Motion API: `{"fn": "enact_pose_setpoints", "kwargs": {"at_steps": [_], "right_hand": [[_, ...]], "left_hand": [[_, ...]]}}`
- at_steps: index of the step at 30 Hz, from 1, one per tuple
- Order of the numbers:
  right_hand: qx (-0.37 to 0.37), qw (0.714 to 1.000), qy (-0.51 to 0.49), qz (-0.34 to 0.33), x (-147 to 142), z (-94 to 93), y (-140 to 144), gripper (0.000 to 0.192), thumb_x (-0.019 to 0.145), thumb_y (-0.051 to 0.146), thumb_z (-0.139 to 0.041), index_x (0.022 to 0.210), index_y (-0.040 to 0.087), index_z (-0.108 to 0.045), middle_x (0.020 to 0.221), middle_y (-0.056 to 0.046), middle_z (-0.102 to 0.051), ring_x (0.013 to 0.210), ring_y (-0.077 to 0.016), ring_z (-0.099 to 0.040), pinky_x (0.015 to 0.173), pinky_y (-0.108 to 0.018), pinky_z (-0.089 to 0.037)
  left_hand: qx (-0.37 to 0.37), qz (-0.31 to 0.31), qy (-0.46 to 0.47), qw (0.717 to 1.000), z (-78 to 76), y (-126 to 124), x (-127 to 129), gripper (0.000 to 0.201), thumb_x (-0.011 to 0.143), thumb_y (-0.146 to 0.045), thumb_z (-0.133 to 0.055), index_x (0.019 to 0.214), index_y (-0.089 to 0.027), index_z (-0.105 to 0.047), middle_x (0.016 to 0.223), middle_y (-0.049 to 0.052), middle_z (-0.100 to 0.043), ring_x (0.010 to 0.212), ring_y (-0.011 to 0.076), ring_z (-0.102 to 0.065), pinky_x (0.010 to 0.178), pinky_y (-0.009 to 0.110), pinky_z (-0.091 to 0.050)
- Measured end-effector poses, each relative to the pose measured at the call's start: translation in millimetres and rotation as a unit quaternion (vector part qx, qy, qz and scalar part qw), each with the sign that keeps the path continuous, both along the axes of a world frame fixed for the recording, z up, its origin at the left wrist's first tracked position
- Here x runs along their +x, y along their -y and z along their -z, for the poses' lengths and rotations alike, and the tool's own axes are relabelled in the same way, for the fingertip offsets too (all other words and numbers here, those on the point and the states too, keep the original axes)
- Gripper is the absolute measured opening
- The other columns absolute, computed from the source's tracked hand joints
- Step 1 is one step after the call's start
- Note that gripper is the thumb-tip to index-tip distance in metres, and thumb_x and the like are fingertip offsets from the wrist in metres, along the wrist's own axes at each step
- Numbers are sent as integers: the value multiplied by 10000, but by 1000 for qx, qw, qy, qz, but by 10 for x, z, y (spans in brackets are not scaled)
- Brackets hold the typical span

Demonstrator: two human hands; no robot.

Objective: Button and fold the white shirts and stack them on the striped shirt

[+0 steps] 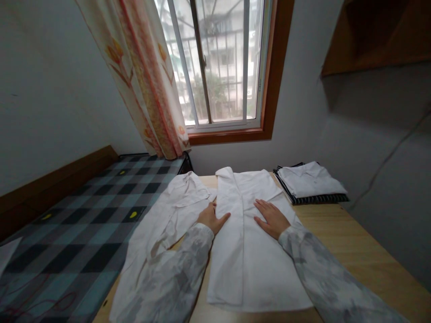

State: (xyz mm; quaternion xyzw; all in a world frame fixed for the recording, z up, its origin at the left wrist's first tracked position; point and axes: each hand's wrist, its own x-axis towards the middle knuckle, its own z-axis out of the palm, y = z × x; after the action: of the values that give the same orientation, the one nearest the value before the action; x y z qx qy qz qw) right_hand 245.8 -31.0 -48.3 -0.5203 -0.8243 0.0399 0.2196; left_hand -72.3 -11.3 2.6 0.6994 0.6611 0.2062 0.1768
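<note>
A checked cloth [97, 226] covers the surface at left, beside the wooden table [343, 237]. On the table, centrally, I see a white garment [262, 273] laid lengthwise; rumpled white cloth [158, 215] lies just left of it, and a folded stack [311, 179] at far right. My right hand [272, 220] rests flat on the garment, fingers extended, thumb apart; my left hand [209, 219] meets its left edge, thumb spread, though I cannot tell whether its partly hidden fingers grip.
</note>
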Motion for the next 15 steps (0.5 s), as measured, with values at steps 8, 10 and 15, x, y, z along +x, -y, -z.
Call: {"fn": "enact_pose_setpoints", "kwargs": {"at_steps": [8, 10, 15], "right_hand": [[-57, 997, -36, 37, -153, -409, -587, 472, 1029, 493, -567, 1382, 201, -680, 1316, -148, -757, 1214, -328, -707, 1098, -476, -516], [-97, 990, -97, 42, -272, -539, -1005, 442, 998, 455, -629, 1363, 210, -674, 1285, -128, -766, 1193, -305, -715, 1080, -443, -528], [-131, 967, -205, 76, -704, -699, -2057, 505, 967, 439, -690, 1382, 159, -627, 1412, -184, -694, 1264, -297, -680, 1089, -430, -519]], "left_hand": [[-14, -24, -21, 999, -45, -39, 41, 433, 1002, -537, -627, 1307, -245, -530, 863, 37, -762, 913, 282, -776, 742, 326, -451], [-17, -19, -19, 999, -35, -35, 31, 436, 1008, -540, -614, 1316, -243, -524, 844, 35, -760, 909, 286, -776, 734, 327, -443], [-13, -13, -21, 1000, 6, -11, 17, 433, 1011, -558, -584, 1310, -251, -530, 860, 50, -770, 920, 308, -779, 754, 348, -457]]}}
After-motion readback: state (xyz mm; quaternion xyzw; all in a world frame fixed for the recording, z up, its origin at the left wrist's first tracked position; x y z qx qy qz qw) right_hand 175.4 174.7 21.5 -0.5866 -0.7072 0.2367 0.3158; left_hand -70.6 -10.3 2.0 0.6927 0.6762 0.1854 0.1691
